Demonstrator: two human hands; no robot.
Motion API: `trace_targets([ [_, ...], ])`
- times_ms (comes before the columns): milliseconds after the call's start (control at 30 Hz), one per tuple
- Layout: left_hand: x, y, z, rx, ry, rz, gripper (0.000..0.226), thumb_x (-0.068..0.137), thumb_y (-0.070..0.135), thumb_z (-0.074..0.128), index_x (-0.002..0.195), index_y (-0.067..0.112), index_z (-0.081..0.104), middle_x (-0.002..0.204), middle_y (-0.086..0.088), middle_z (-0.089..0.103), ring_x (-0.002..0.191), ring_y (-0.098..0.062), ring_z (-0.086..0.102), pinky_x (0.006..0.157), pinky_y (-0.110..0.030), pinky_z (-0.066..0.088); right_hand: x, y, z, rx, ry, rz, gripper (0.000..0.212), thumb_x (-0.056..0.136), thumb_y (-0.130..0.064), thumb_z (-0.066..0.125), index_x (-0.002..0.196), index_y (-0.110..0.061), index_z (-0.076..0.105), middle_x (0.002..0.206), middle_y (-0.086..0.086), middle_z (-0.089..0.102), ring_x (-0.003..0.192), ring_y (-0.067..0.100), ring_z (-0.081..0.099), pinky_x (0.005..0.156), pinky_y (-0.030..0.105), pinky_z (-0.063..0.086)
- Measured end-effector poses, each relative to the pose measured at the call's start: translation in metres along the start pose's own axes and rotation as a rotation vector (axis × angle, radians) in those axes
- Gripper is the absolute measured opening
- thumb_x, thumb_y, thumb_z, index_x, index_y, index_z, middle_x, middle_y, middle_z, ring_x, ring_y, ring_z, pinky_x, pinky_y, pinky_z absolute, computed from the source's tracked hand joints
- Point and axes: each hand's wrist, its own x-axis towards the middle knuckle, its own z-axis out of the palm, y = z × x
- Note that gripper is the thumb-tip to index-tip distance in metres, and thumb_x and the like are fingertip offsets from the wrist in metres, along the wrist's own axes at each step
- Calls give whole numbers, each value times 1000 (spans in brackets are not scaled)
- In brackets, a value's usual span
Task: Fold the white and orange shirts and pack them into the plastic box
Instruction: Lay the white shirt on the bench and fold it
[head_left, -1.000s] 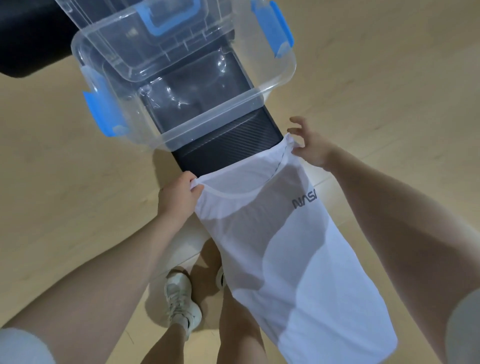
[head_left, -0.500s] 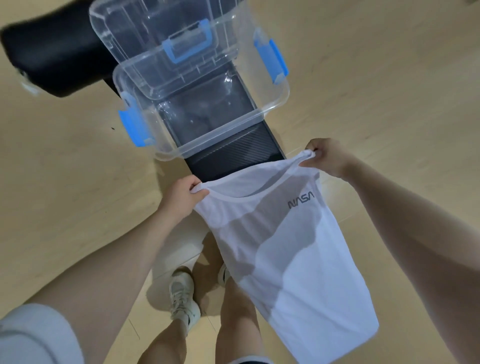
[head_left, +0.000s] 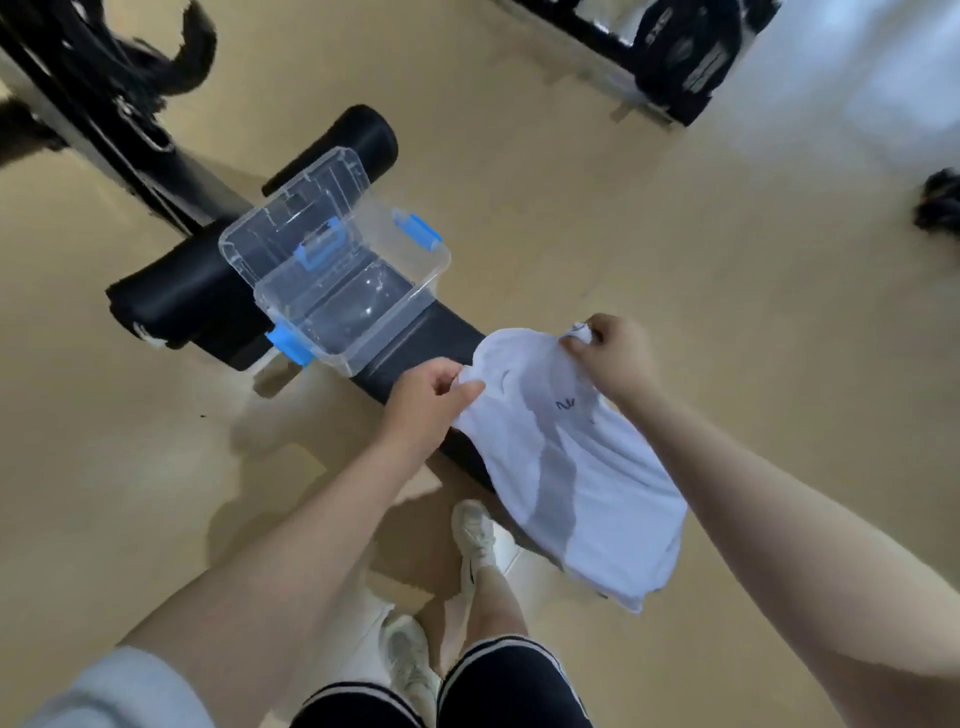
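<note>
- Both hands pinched the white shirt (head_left: 571, 467) at its shoulders: left hand (head_left: 426, 400), right hand (head_left: 618, 358).
- It hung over the black bench (head_left: 415, 358), just beside the open plastic box (head_left: 343, 291).
- Folding looked barely begun; it probably needed laying flat next.
- No orange shirt showed.

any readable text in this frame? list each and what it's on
"N" plus part of a second letter: dark print on the white shirt, the rest lost in a fold.
Pale markings on the black weight plates: too blurred to read.
Plastic box: no text visible.
</note>
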Motion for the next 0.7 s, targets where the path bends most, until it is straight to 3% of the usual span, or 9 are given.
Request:
trace_targets([
  [100,-39,43,8,-20,1,136,18,82,18,66,81,1,60,68,-5,48,65,-15,41,64,-27,33,-53,-12,-22,211,77,37,25,82,-18,56,62,-9,45,58,-3,48,62,23,50,61,41,51],
  [167,-64,67,9,-63,-3,187,19,82,18,65,83,0,60,71,-5,52,68,-15,45,65,-27,35,-84,-22,-34,363,100,56,26,81,-17,58,62,-8,43,61,2,49,64,23,50,67,51,55],
  [333,-116,106,0,-104,43,289,14,84,16,62,81,2,64,66,2,56,57,-3,49,56,-12,39,-144,-58,-54,541,27,-7,16,80,-17,60,75,-3,52,73,11,49,54,20,61,63,51,54],
  [467,-141,121,-15,-66,142,360,20,82,23,65,75,5,63,60,7,50,55,-4,44,53,-13,36,-177,-92,-67,641,14,-102,14,81,-11,59,80,2,56,72,9,57,61,19,58,60,30,57],
  [633,-167,126,-26,-88,162,387,15,82,25,65,75,11,67,73,-2,66,68,-7,56,66,-22,45,-199,-112,-69,696,-35,-156,25,76,-9,56,72,15,49,74,9,43,65,19,52,73,45,58],
  [700,-177,126,-32,-113,185,393,23,83,23,64,63,12,62,61,2,59,60,-7,48,61,-23,39,-207,-117,-69,715,-77,-192,25,80,-7,55,69,15,48,74,11,40,66,18,51,78,43,58],
])
